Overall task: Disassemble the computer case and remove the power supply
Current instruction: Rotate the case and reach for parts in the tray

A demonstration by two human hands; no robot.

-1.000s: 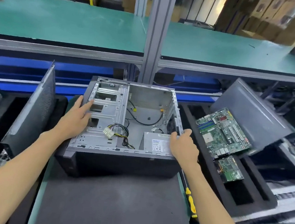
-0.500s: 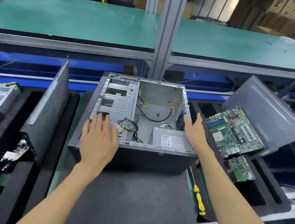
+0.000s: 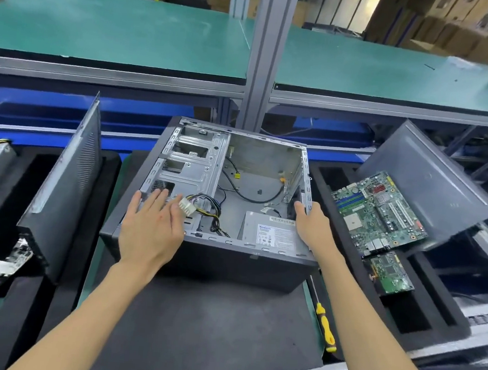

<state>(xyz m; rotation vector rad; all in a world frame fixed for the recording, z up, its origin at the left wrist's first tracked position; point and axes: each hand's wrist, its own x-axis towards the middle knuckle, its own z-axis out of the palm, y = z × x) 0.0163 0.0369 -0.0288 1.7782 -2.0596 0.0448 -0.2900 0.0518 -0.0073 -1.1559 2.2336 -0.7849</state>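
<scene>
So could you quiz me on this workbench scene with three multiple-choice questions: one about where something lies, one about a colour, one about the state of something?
1. Where does the screwdriver lie?
A. Inside the computer case
B. On the mat, right of the case
C. On the green shelf

2. What colour is the screwdriver's handle?
A. Yellow and black
B. Red
C. Blue

3. What state is the computer case in?
A. Closed on all sides
C. Standing upright with its panel on
B. Open on top, power supply still inside

Answers:
1 B: it lies along the mat's right edge, near the right forearm.
2 A: the grip is yellow with black sections.
3 B: the interior shows, and the power supply sits in the near right corner, beside the right hand; the left hand rests flat on the frame.
</scene>
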